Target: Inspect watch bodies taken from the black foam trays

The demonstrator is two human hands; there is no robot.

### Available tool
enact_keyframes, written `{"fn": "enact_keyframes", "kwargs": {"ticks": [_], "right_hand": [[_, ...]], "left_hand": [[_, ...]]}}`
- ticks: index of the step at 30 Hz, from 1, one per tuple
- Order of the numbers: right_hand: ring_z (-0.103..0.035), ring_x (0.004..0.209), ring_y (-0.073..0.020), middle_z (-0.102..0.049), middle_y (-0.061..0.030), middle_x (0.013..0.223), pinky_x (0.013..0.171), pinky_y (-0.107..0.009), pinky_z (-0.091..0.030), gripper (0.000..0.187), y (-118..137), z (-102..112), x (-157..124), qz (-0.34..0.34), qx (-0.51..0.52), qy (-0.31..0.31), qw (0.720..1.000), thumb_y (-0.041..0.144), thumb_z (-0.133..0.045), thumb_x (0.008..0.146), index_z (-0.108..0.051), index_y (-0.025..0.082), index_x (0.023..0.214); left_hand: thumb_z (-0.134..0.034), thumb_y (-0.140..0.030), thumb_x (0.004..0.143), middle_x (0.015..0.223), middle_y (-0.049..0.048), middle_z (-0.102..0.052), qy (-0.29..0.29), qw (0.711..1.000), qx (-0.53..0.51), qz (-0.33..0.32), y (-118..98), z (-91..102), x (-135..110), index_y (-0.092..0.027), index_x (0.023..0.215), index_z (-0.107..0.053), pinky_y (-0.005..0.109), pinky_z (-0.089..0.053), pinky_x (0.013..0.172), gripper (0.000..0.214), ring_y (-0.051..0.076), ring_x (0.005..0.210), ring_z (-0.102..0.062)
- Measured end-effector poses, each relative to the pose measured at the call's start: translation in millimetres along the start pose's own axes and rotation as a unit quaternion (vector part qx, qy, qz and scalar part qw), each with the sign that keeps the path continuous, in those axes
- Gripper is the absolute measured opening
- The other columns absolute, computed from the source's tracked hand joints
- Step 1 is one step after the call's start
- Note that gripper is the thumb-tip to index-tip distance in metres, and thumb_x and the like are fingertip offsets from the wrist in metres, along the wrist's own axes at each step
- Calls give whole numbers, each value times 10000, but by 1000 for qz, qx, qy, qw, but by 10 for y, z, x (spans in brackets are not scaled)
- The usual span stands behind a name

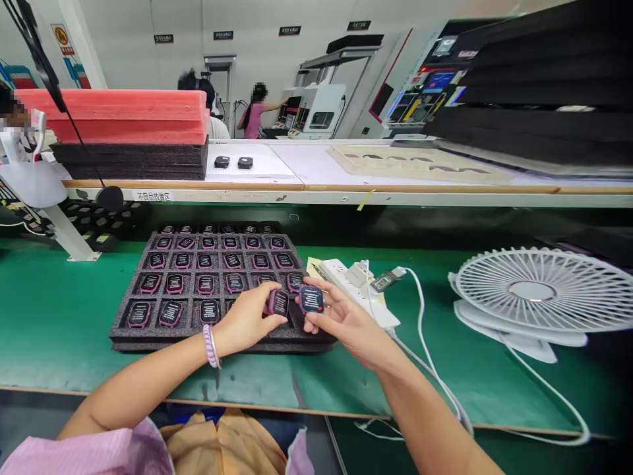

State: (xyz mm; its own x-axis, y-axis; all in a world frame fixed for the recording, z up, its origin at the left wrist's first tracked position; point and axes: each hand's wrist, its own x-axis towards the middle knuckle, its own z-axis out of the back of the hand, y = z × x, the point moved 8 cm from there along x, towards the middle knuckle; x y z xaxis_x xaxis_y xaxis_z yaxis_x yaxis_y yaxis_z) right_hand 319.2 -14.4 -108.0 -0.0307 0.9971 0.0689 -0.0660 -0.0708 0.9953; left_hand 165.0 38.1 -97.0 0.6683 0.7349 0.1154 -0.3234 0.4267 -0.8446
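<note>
A dark foam tray (192, 340) on the green bench holds rows of small square smartwatch bodies with purple rims and lit text on their black screens. My left hand (250, 316) is closed on one smartwatch (279, 303) over the tray's front right part, gripping it between thumb and fingers. Just to the right, my right hand (341, 320) holds another smartwatch (311, 299) by its edges, screen up, with a small red mark near its lower corner. The two watches are close together but apart. My hands cover some pockets at the tray's front right corner.
Right of the tray lie a white power strip (341, 274), a USB tester (388, 280) and white cables. A white fan (534, 290) stands farther right. The shelf (316, 165) behind carries red foam (133, 115), black foam stacks and two dark watch bodies. People work beyond it.
</note>
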Motion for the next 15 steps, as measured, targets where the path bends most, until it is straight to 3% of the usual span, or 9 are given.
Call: {"fn": "enact_keyframes", "kwargs": {"ticks": [2,4,6,8,10,12,15], "right_hand": [[-623,818,-277,-592,-80,994,769,-443,-553,509,-15,118,-12,30,-122,-19,992,447,-720,889,-536,239,1316],[-598,980,-334,-573,-111,1065,905,-515,-516,441,19,181,-24,71,-238,-19,968,472,-713,879,-630,235,1241],[-537,1149,-370,-552,-129,1152,1040,-548,-436,449,31,196,-36,89,-298,16,950,505,-722,867,-677,245,1230],[-453,1290,-376,-522,-133,1277,1126,-542,-361,518,2,251,-33,71,-305,45,949,567,-697,888,-653,270,1311],[-346,1397,-367,-452,-119,1436,1182,-536,-281,629,-61,385,16,32,-296,32,954,660,-623,919,-566,291,1425],[-244,1459,-345,-347,-93,1554,1223,-515,-184,782,-172,531,133,-22,-270,-4,963,753,-541,918,-431,282,1532],[-162,1487,-305,-227,-65,1610,1240,-436,-116,1027,-401,590,423,-105,-224,-41,968,841,-513,844,-259,203,1608]], "left_hand": [[-777,-252,814,1095,99,-612,-10,986,166,-21,-63,-52,15,-180,1246,-583,492,-486,998,479,281,1070,-552],[-755,-350,840,1178,133,-565,1,962,271,-21,-112,-117,-4,-159,1248,-597,502,-468,994,477,314,1127,-499],[-723,-438,858,1214,152,-545,15,947,320,-24,-171,-127,-87,-144,1313,-558,502,-471,965,567,322,1120,-492],[-730,-503,838,1262,157,-537,6,940,338,-49,-238,-8,-259,-164,1392,-492,506,-466,964,692,324,1135,-490],[-723,-536,835,1310,144,-533,-50,934,345,-75,-242,301,-527,-231,1426,-464,507,-458,980,713,321,1167,-490],[-641,-563,887,1334,138,-535,-183,916,351,-60,-100,830,-896,-266,1421,-478,532,-433,1018,633,323,1195,-494],[-485,-691,900,1376,178,-522,-386,869,302,74,456,1627,-1578,-178,1398,-506,578,-389,1091,715,361,1275,-479]]}}
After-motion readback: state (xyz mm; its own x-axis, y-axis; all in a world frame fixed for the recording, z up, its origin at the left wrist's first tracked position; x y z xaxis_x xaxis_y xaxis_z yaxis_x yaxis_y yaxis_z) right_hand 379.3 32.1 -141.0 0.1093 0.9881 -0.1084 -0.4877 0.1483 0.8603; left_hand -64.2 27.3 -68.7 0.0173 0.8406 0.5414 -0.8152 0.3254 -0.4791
